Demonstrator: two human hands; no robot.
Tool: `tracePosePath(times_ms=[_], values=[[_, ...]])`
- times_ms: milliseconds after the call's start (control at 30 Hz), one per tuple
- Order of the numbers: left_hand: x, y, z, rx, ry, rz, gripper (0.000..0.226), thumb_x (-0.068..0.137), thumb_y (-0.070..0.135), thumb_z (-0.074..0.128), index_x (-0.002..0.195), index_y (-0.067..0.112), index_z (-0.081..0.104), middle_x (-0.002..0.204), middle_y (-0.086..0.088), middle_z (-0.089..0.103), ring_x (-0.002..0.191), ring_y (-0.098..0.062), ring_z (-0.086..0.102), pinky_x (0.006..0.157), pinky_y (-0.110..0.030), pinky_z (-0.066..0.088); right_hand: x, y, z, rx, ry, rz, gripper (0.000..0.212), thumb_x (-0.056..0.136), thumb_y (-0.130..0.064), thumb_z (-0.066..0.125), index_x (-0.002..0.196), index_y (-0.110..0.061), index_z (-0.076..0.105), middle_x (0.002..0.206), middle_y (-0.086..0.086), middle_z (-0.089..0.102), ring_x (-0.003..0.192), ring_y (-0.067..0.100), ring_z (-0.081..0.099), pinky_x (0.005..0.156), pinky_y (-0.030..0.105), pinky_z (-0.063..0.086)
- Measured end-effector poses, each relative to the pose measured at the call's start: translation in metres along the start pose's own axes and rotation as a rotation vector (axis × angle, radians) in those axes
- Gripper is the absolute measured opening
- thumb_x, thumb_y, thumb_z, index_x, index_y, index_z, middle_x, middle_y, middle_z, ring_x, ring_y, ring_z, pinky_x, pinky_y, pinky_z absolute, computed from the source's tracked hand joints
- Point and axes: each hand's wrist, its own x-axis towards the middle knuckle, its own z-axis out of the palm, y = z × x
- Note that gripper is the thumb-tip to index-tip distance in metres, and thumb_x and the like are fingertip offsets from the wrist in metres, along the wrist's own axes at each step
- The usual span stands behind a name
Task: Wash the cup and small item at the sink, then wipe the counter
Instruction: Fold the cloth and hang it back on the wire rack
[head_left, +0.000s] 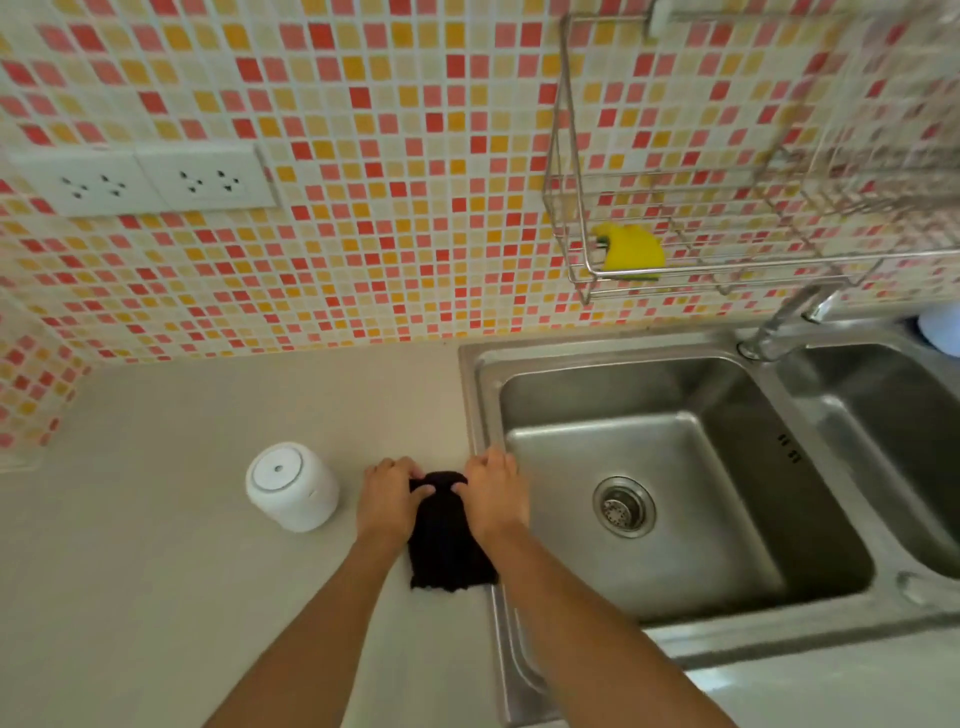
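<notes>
Both hands press a dark cloth (447, 535) flat on the pale table (156, 597), just left of the steel sink (649, 395) rim. The left hand (387, 499) lies on the cloth's left edge, its thumb pinching a fold at the top; the right hand (496, 496) covers the right edge, its grip likewise closed on the cloth with its fingers reaching the sink rim. A white round container (292, 486) stands at nine o'clock from the hands. A yellow sponge (631, 252) sits in the wire rack (571, 156) at one o'clock.
</notes>
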Motion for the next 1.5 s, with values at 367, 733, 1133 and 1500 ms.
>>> tracePosePath(times_ms=[367,733,1133,1500], values=[[-0.022,0.125,-0.05,-0.032,-0.03,0.228,0.012,0.09,0.024,0.063,0.096,0.014,0.066,0.091,-0.004,0.061,0.084,-0.02,0.057,0.078,-0.029,0.045,-0.009,0.112,-0.112,0.546,-0.004,-0.156,0.018,0.09,-0.028,0.062,0.09,-0.024,0.045,0.086,-0.006,0.061,0.076,0.012,0.057,0.06,0.017,0.037],[-0.029,0.32,-0.114,-0.14,0.104,0.631,0.023,0.094,0.037,0.053,0.099,0.018,0.065,0.086,0.005,0.067,0.079,-0.011,0.06,0.068,-0.024,0.046,-0.004,0.213,-0.319,0.607,0.277,-0.277,0.012,0.091,-0.028,0.062,0.101,-0.023,0.06,0.088,-0.013,0.062,0.082,0.009,0.06,0.071,0.024,0.044],[0.066,0.422,-0.11,-0.218,0.171,0.598,0.031,0.094,0.039,0.054,0.107,0.012,0.061,0.09,0.005,0.06,0.083,-0.012,0.056,0.063,-0.016,0.039,0.104,0.262,-0.388,0.604,0.271,-0.127,0.039,0.092,-0.031,0.059,0.127,-0.013,0.055,0.126,0.002,0.059,0.115,0.021,0.054,0.092,0.032,0.044],[0.124,0.42,-0.09,-0.067,0.113,0.458,0.031,0.09,0.037,0.061,0.112,0.015,0.06,0.114,-0.006,0.061,0.11,-0.025,0.055,0.086,-0.029,0.042,0.165,0.268,-0.354,0.477,0.198,-0.089,0.047,0.089,-0.027,0.066,0.132,-0.018,0.048,0.128,0.004,0.055,0.119,0.023,0.05,0.091,0.027,0.039]])
